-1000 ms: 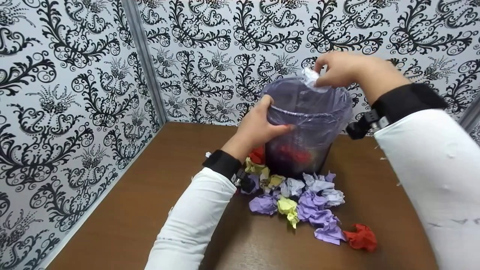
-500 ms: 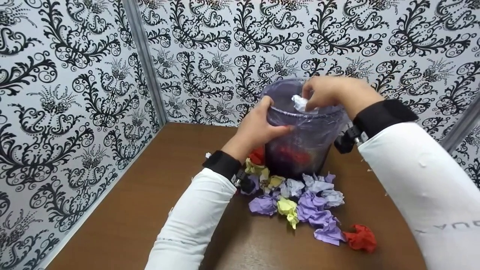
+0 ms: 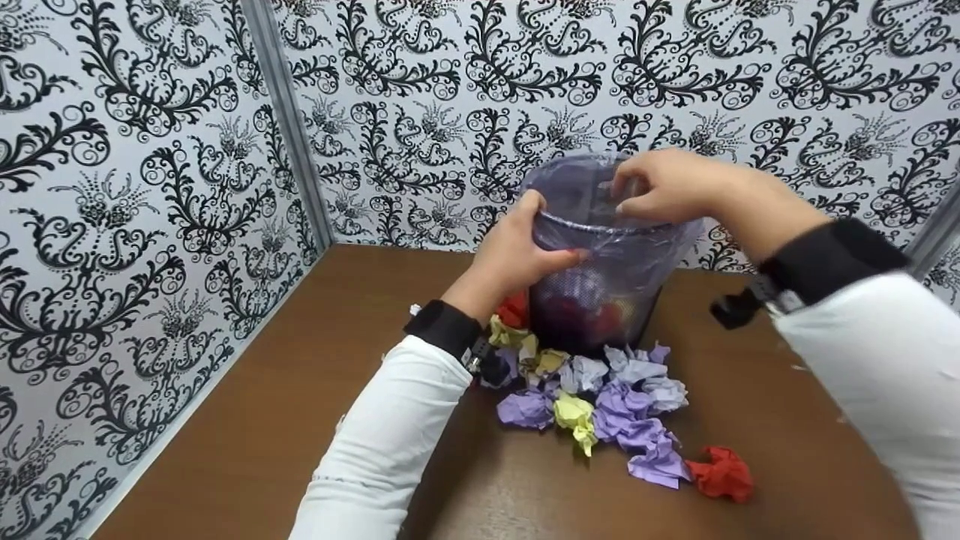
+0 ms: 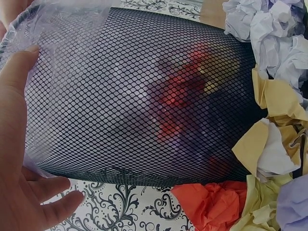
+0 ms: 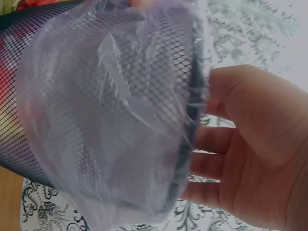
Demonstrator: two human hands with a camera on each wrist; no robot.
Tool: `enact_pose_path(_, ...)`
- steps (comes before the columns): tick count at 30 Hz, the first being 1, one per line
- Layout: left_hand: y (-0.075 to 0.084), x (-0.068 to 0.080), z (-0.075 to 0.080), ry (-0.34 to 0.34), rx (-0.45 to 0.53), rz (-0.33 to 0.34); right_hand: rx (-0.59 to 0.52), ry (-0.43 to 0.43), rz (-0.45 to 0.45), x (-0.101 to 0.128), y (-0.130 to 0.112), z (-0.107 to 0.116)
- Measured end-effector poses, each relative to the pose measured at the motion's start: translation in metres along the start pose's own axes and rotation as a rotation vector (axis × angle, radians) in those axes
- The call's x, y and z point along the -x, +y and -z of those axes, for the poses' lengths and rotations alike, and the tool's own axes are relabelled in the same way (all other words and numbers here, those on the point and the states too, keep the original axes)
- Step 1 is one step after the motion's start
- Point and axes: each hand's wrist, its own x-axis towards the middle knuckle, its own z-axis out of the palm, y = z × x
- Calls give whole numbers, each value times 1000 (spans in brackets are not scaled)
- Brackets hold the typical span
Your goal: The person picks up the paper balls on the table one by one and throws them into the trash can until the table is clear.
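While the left hand [image 3: 517,251] grips the rim of the mesh bin [image 3: 600,292] at 9 o'clock, thumb over the edge, the right hand [image 3: 664,184] hangs above the opening at 1 o'clock, fingers loosely bent and holding nothing. The bin stands on the brown table [image 3: 300,405], lined with a plastic bag [image 5: 110,125]. Crumpled paper balls [image 3: 600,409] lie touching its base at 6 o'clock.

Your sleeves [image 3: 382,442]: white, long — creased at the forearms.
Your wristbands [image 3: 444,328]: black, one per wrist — each carrying a small dark camera mount.
Your hands [image 3: 517,255]: bare.
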Motion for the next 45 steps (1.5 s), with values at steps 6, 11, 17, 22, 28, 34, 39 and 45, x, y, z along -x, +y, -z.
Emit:
enact_pose_path(6,1,0,0,-6,0,19,-37,125,45,40,0,1)
enact_pose_path(11,1,0,0,-4,-6,16,14,266,180,77,-2,-4)
enact_pose_path(17,3,0,0,-10,13,13,69,370,276,121,-4,-22)
enact_pose_path(22,2,-1,1,-7,17,11,64,257,250,149,-3,-47)
enact_pose_path(28,1,-2,2,-8,9,10,28,82,201,168,6,-91)
enact_pose_path(34,0,-2,1,-15,35,15,-77,-36,145,180,21,-140)
enact_pose_path(39,0,-1,0,-25,36,21,-167,-119,128,187,32,-174)
enact_pose_path(45,0,-1,0,-24,26,18,-256,-147,136,192,37,-203)
